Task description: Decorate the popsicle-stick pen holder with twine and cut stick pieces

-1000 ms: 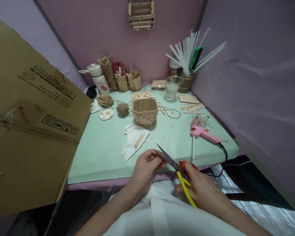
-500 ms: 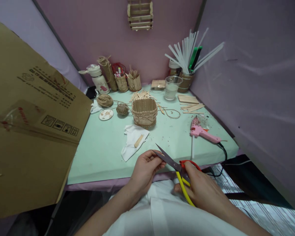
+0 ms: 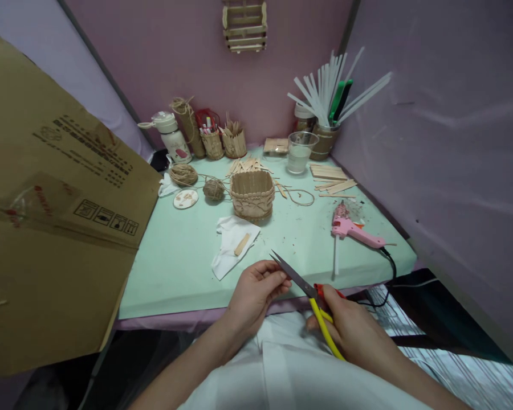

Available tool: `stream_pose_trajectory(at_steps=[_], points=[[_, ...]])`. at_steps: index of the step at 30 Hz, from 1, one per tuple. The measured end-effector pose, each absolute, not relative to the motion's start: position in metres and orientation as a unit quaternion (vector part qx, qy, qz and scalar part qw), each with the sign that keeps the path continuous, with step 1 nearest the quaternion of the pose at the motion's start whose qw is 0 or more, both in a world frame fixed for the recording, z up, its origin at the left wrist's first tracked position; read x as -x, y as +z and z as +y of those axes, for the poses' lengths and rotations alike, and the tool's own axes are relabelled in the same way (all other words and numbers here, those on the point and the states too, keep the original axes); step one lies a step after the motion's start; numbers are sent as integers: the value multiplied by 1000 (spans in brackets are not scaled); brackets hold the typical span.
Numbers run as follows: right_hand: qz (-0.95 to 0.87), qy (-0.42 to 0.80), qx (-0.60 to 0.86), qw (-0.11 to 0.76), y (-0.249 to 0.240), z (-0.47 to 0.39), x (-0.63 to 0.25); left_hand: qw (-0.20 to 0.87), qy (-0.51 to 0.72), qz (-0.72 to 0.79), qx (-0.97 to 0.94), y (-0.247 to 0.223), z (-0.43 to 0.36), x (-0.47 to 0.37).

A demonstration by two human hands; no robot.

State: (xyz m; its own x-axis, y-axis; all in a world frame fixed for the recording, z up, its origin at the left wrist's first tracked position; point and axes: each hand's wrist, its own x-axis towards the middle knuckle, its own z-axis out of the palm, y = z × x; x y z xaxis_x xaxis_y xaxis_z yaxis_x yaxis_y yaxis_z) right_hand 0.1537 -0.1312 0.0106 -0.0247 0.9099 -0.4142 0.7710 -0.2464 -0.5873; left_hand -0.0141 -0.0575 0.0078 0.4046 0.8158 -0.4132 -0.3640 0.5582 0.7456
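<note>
My right hand (image 3: 346, 322) grips a pair of scissors (image 3: 301, 280) with one red and one yellow handle; the dark blades point away to the upper left and are nearly closed. Just left of the blades, my left hand (image 3: 259, 293) is pinched, thumb against fingers. What it pinches is too small or hidden to make out. Both hands are over the front edge of the table. Beyond them lies a white tissue (image 3: 231, 265) with a short wooden stick piece (image 3: 241, 245) on it. Behind that stands a small basket (image 3: 252, 196) with a wooden-looking scalloped rim.
At the right rests a pink glue gun (image 3: 357, 232), its cord hanging off the table. Twine balls (image 3: 214, 190), wooden sticks (image 3: 329, 172), a clear cup (image 3: 300, 156) and a bottle (image 3: 174, 142) stand farther back. A large cardboard sheet (image 3: 60, 228) leans along the left.
The scissor blades have come closer together beside my left fingertips, and my right hand has closed a little on the handles. My left hand stays almost in place.
</note>
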Motion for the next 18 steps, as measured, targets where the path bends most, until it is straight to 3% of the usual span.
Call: stream_pose_trajectory(at_steps=[6, 18], points=[[-598, 385, 687, 150, 9, -127, -156, 789, 377, 398, -277, 9, -56, 14], [-605, 347, 710, 97, 8, -130, -155, 768, 408, 410, -276, 3, -56, 14]])
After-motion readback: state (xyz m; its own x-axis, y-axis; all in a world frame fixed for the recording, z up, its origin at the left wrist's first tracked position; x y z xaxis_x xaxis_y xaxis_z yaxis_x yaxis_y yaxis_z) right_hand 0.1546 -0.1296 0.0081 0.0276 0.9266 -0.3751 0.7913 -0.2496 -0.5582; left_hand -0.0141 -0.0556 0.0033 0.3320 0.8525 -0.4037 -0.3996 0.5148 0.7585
